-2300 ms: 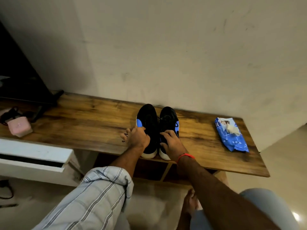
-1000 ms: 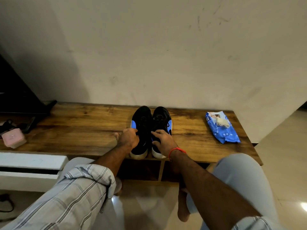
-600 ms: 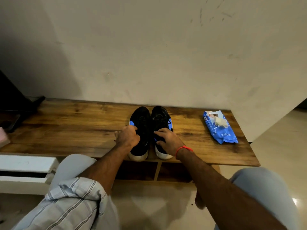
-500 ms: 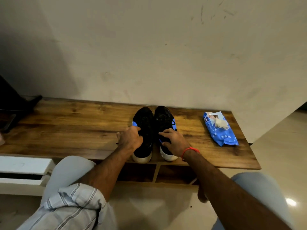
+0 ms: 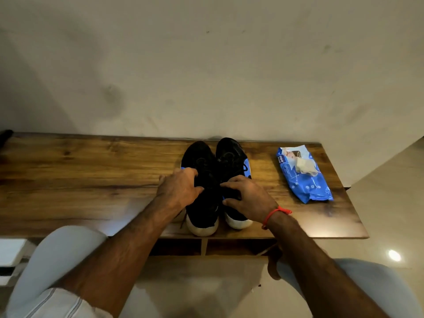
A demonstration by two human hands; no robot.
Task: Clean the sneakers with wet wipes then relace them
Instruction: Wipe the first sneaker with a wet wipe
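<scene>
**Inspector A:** Count to be recorded: two sneakers, one pack of wet wipes (image 5: 304,174), two hands, all referred to the desk (image 5: 91,180).

**Inspector B:** Confirmed. The left sneaker (image 5: 202,203) and right sneaker (image 5: 231,161) are set side by side, touching, near the desk's front edge, toes toward the wall (image 5: 206,65). The pack is laid flat toward the desk's right end, well apart from the pair.

**Inspector A:** Anything obscured?

**Inspector B:** The laces are lost against the black uppers. The desk's left end is cut off by the frame. The rear of each shoe is partly covered by a hand, white soles showing below.

**Inspector A:** The fingers?

**Inspector B:** The left hand (image 5: 177,191) is curled over the left sneaker's opening, fingers bent and closed on its upper. The right hand (image 5: 249,198) is spread over the right sneaker, fingers half open, tips pressed on the tongue area; whether anything is pinched cannot be told. A red band (image 5: 276,213) is worn at that wrist.
</scene>
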